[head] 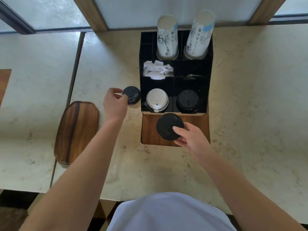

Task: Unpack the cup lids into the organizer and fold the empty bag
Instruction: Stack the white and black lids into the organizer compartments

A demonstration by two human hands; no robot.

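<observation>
1. Right hand (191,137), nearest: thumb on top and fingers curled under a large flat black plastic lid (170,126), pinching its near-right rim. The lid sits over the brown wooden front panel (150,130) of the organizer.
2. Left hand (115,101), just off the organizer's left side: fingertips pinch the left rim of a smaller domed black plastic lid (132,95), which is over the pale marble desk (250,114), right beside the organizer wall.
3. Brown wooden tray (76,132) lies towards the desk's left edge.
4. Black compartmented organizer (210,80): front left cell holds a stack of white lids (157,100), front right cell a stack of black lids (188,100).
5. Middle left cell: crumpled white paper (157,70).
6. Back cells: two tall stacks of printed white paper cups (167,37), upside down, near the desk's far edge.
</observation>
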